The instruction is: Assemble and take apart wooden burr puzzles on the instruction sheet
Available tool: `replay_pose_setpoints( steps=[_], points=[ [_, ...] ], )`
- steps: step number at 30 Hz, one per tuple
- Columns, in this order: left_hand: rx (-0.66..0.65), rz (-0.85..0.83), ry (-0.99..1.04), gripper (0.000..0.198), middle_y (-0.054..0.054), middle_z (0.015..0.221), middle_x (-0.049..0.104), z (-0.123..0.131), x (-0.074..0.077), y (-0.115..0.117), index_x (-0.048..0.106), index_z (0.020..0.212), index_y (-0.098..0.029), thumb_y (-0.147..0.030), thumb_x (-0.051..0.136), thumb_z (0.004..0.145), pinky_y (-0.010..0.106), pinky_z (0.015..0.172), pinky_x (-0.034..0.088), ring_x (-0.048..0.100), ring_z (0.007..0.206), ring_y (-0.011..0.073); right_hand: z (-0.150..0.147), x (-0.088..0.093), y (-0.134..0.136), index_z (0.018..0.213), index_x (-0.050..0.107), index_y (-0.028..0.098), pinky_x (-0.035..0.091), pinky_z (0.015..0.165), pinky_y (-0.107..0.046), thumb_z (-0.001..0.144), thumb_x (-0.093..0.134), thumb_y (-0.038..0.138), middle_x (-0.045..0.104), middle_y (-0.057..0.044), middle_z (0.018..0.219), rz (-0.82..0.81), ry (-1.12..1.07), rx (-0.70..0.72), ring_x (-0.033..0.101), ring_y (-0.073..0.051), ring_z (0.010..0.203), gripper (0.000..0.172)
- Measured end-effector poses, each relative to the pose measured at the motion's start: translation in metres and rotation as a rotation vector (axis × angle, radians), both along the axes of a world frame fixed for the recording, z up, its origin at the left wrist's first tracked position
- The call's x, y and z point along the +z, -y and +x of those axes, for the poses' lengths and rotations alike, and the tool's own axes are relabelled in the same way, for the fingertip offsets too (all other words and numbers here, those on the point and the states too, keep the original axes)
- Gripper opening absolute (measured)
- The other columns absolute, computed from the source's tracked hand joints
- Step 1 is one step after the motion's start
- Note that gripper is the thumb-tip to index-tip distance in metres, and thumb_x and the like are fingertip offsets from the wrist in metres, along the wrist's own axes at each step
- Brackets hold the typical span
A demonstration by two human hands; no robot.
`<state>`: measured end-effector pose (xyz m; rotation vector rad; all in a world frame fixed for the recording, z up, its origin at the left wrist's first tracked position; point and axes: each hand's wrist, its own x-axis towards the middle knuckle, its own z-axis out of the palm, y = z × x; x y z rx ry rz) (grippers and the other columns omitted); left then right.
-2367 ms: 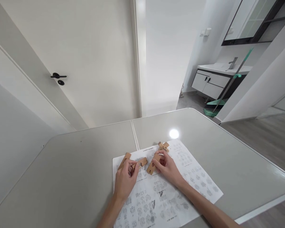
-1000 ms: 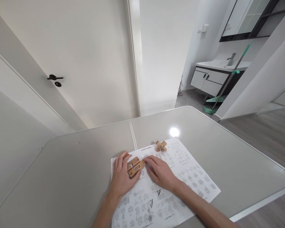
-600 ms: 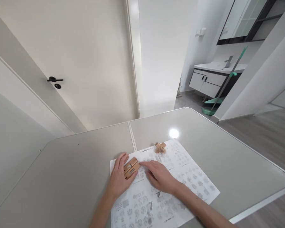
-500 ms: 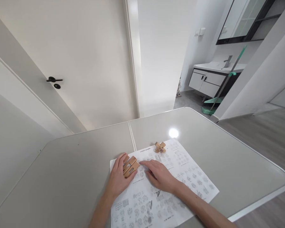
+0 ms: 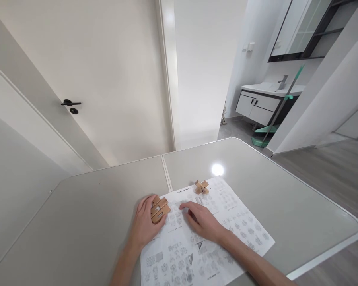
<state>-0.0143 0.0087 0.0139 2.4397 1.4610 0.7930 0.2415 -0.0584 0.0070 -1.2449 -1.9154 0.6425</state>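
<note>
My left hand (image 5: 144, 224) lies flat on the table, fingers curled lightly against a group of notched wooden bars (image 5: 159, 209) pushed side by side at the left edge of a printed instruction sheet (image 5: 214, 246). My right hand (image 5: 200, 219) rests palm down on the sheet, fingers spread and empty, a short way right of the bars. A small assembled wooden cross piece (image 5: 201, 186) stands alone at the sheet's far edge, beyond my right hand.
The grey table (image 5: 86, 222) has a seam down its middle and rounded corners. Behind it are a white door with a black handle (image 5: 71, 104), and a doorway to a room with a vanity cabinet (image 5: 261, 106) and a green broom (image 5: 274, 115).
The loose bars were gathered from separate pieces into one flat group and slid left under my left hand. My right hand let go and drew back onto the sheet.
</note>
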Motion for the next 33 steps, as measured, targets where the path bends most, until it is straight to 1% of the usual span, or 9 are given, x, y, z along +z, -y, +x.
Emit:
replay_pose_setpoints(
  steps=[5, 9, 13, 16, 19, 23, 27, 30, 33],
  points=[
    [-0.112, 0.093, -0.006, 0.054, 0.01, 0.138, 0.061, 0.004, 0.01, 0.005, 0.05, 0.139, -0.026, -0.027, 0.067, 0.087, 0.053, 0.111, 0.046, 0.052, 0.134, 0.0321, 0.0, -0.004, -0.006, 0.099, 0.067, 0.021, 0.046, 0.062, -0.028, 0.101, 0.047, 0.026, 0.069, -0.003, 0.086, -0.103, -0.185, -0.056, 0.057, -0.016, 0.064, 0.02],
    [-0.233, 0.12, -0.014, 0.043, 0.008, 0.133, 0.065, 0.015, 0.018, 0.015, 0.055, 0.134, -0.029, -0.028, 0.064, 0.092, 0.05, 0.109, 0.048, 0.055, 0.132, 0.0304, 0.005, -0.003, -0.014, 0.096, 0.064, 0.02, 0.034, 0.042, -0.021, 0.098, 0.057, 0.043, 0.069, -0.001, 0.08, -0.418, -0.642, -0.096, 0.045, -0.008, 0.044, 0.025],
    [-0.291, 0.136, 0.004, 0.028, 0.007, 0.127, 0.068, 0.022, 0.019, 0.022, 0.062, 0.123, -0.029, -0.026, 0.061, 0.095, 0.05, 0.108, 0.05, 0.057, 0.129, 0.0289, 0.021, -0.001, -0.02, 0.098, 0.063, 0.017, 0.014, 0.03, -0.017, 0.092, 0.067, 0.056, 0.057, 0.006, 0.065, -0.741, -1.126, -0.019, 0.029, -0.003, 0.036, 0.04],
    [-0.295, 0.128, 0.005, 0.022, 0.007, 0.124, 0.069, 0.024, 0.019, 0.023, 0.064, 0.118, -0.029, -0.025, 0.059, 0.097, 0.052, 0.106, 0.051, 0.059, 0.126, 0.0288, 0.032, -0.008, -0.025, 0.095, 0.065, 0.015, 0.013, 0.028, -0.014, 0.09, 0.07, 0.06, 0.044, 0.01, 0.055, -0.849, -1.356, 0.048, 0.023, -0.002, 0.036, 0.046],
    [-0.307, 0.124, 0.019, 0.018, 0.006, 0.121, 0.07, 0.024, 0.02, 0.022, 0.065, 0.114, -0.028, -0.025, 0.059, 0.097, 0.052, 0.104, 0.052, 0.06, 0.123, 0.0278, 0.039, -0.018, -0.032, 0.095, 0.065, 0.015, 0.014, 0.026, -0.013, 0.089, 0.072, 0.061, 0.037, 0.012, 0.053, -0.871, -1.486, 0.126, 0.017, -0.001, 0.035, 0.048],
    [-0.325, 0.112, 0.038, 0.014, 0.005, 0.116, 0.071, 0.025, 0.021, 0.022, 0.065, 0.108, -0.028, -0.023, 0.059, 0.097, 0.049, 0.103, 0.053, 0.061, 0.12, 0.0261, 0.043, -0.026, -0.037, 0.093, 0.063, 0.016, 0.014, 0.025, -0.012, 0.09, 0.072, 0.057, 0.035, 0.013, 0.052, -0.866, -1.536, 0.168, 0.015, -0.002, 0.034, 0.043],
    [-0.323, 0.077, 0.066, 0.012, 0.005, 0.114, 0.072, 0.026, 0.02, 0.022, 0.066, 0.106, -0.028, -0.023, 0.057, 0.098, 0.049, 0.102, 0.053, 0.063, 0.116, 0.0261, 0.039, -0.02, -0.035, 0.09, 0.059, 0.018, 0.013, 0.027, -0.014, 0.091, 0.07, 0.055, 0.04, 0.012, 0.052, -0.88, -1.472, 0.117, 0.017, -0.003, 0.034, 0.038],
    [-0.314, 0.008, 0.118, 0.013, 0.006, 0.113, 0.072, 0.028, 0.018, 0.024, 0.066, 0.107, -0.028, -0.025, 0.056, 0.1, 0.048, 0.103, 0.053, 0.065, 0.113, 0.0254, 0.03, -0.01, -0.028, 0.083, 0.057, 0.019, 0.011, 0.028, -0.017, 0.093, 0.062, 0.06, 0.044, 0.011, 0.049, -0.864, -1.31, 0.074, 0.018, -0.003, 0.033, 0.042],
    [-0.278, -0.101, 0.211, 0.015, 0.007, 0.114, 0.072, 0.033, 0.015, 0.028, 0.065, 0.11, -0.028, -0.031, 0.054, 0.102, 0.046, 0.1, 0.055, 0.066, 0.112, 0.0253, 0.018, 0.001, -0.018, 0.073, 0.053, 0.02, 0.012, 0.03, -0.02, 0.097, 0.052, 0.06, 0.046, 0.008, 0.045, -0.805, -1.003, 0.025, 0.023, -0.006, 0.03, 0.046]
  ],
)
